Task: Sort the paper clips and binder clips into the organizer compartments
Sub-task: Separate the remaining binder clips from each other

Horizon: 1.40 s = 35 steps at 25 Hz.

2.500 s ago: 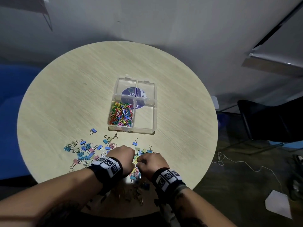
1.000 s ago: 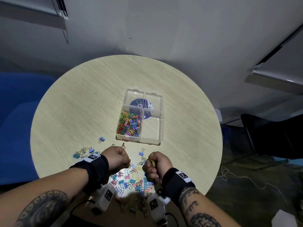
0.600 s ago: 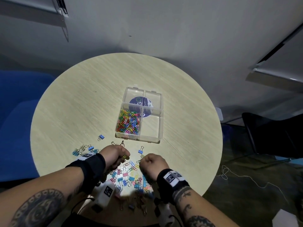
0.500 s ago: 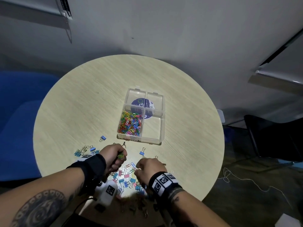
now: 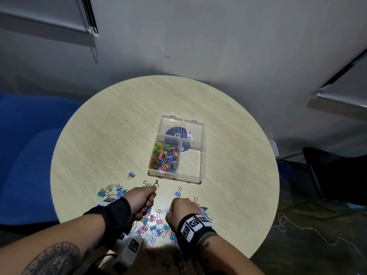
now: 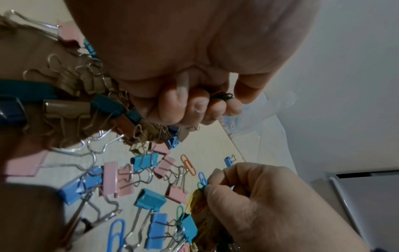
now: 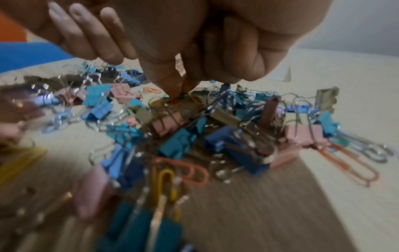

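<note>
A clear four-compartment organizer (image 5: 202,155) stands mid-table; its near-left compartment holds colourful paper clips (image 5: 163,158), and the near-right one looks bare. Pink and blue binder clips (image 6: 151,200) mixed with loose paper clips (image 6: 187,164) lie in a pile at the table's near edge. My left hand (image 5: 146,196) is curled just before the organizer and pinches a dark paper clip (image 6: 223,97) between thumb and fingers. My right hand (image 5: 181,208) is down on the pile, with thumb and forefinger pinching a few coloured paper clips (image 6: 199,187).
More binder clips (image 5: 111,192) are scattered to the left of my left hand, one blue clip (image 5: 131,174) apart from them. A white paper clip (image 5: 215,219) lies right of my right wrist. The round table (image 5: 111,135) ends close to my wrists; a blue chair (image 5: 25,155) stands left.
My right hand, raised with a yellow clip a second ago, has turned palm down and dropped onto the pile. My left hand has stayed curled near the organizer's front.
</note>
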{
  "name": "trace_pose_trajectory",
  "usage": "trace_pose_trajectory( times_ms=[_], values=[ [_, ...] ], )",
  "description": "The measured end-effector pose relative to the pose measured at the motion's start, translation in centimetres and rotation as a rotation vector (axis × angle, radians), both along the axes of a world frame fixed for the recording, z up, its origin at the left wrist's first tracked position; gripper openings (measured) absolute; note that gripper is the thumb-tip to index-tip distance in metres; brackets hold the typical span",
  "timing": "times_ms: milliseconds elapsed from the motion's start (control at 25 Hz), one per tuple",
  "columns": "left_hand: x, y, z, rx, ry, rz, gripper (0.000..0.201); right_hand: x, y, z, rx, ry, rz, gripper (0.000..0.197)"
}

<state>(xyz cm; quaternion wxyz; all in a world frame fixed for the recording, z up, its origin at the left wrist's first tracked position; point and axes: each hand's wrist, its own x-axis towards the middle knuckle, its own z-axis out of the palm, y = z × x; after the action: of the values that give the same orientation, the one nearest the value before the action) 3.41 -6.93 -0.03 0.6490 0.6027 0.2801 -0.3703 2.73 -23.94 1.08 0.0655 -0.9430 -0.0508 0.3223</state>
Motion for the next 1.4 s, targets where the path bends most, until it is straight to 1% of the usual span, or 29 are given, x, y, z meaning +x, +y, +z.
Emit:
trace_pose_trajectory(
  times_ms=[120,200,240,320,400,440,480,520,560,600,640,720,800,880,1000,1080,1160,1240,1320,1400],
  values=[
    [0.1,-0.1,0.1,0.019,-0.007,-0.022,0.042,-0.1,0.2,0.1,-0.049,0.013,0.115,0.025],
    [0.2,0.0,0.2,0.008,0.001,-0.025,0.042,-0.3,0.0,0.5,-0.032,0.013,0.127,0.026],
    [0.3,0.1,0.4,0.008,0.004,-0.018,0.042,-0.3,-0.2,0.9,-0.009,0.007,0.090,0.029],
    [0.5,0.4,0.6,0.010,0.002,0.016,0.040,0.0,-0.6,1.5,0.101,0.055,-0.046,0.033],
    [0.7,0.6,1.0,-0.008,0.002,0.056,0.039,0.5,-1.1,2.5,0.296,0.181,-0.265,0.027],
    [0.8,0.7,1.2,-0.021,0.007,0.073,0.039,0.7,-1.4,2.9,0.440,0.260,-0.399,0.026],
    [0.9,0.8,1.4,-0.029,0.011,0.086,0.039,0.8,-1.8,3.1,0.632,0.335,-0.622,0.027],
    [1.0,0.9,1.4,-0.028,0.012,0.097,0.038,0.7,-2.1,3.4,0.877,0.421,-0.917,0.022],
    [1.1,1.0,1.4,-0.024,0.016,0.101,0.038,0.7,-2.4,3.8,1.101,0.516,-1.147,0.013],
    [1.2,1.1,1.2,-0.028,0.022,0.099,0.038,0.6,-2.7,4.2,1.270,0.588,-1.276,0.008],
    [1.3,1.1,1.2,-0.042,0.028,0.094,0.037,0.5,-2.8,4.7,1.366,0.613,-1.331,0.011],
    [1.6,1.0,1.2,-0.067,0.038,0.093,0.036,0.8,-2.8,5.2,1.447,0.601,-1.357,0.013],
    [2.0,0.8,1.6,-0.055,0.053,0.112,0.037,1.2,-2.7,5.4,1.456,0.557,-1.347,0.016],
    [2.6,0.7,2.5,-0.037,0.066,0.147,0.035,1.9,-2.5,5.4,1.405,0.536,-1.323,0.023],
    [4.1,0.4,3.7,-0.001,0.041,0.214,0.025,3.3,-1.6,5.5,1.261,0.489,-1.295,0.016],
    [5.5,0.2,4.5,0.018,0.011,0.269,0.021,4.5,-0.6,5.7,1.143,0.435,-1.231,0.018],
    [7.2,-0.1,5.6,0.000,-0.024,0.326,0.020,6.3,0.7,6.3,1.072,0.363,-1.138,0.019],
    [8.9,-0.5,6.7,-0.025,-0.071,0.369,0.023,8.4,1.9,7.2,1.042,0.328,-1.078,0.019],
    [10.2,-1.1,8.1,-0.050,-0.105,0.377,0.028,10.4,2.6,7.8,1.035,0.300,-1.036,0.025],
    [11.1,-1.6,9.1,-0.058,-0.087,0.378,0.032,12.0,3.0,8.0,1.000,0.236,-0.915,0.026]
  ],
)
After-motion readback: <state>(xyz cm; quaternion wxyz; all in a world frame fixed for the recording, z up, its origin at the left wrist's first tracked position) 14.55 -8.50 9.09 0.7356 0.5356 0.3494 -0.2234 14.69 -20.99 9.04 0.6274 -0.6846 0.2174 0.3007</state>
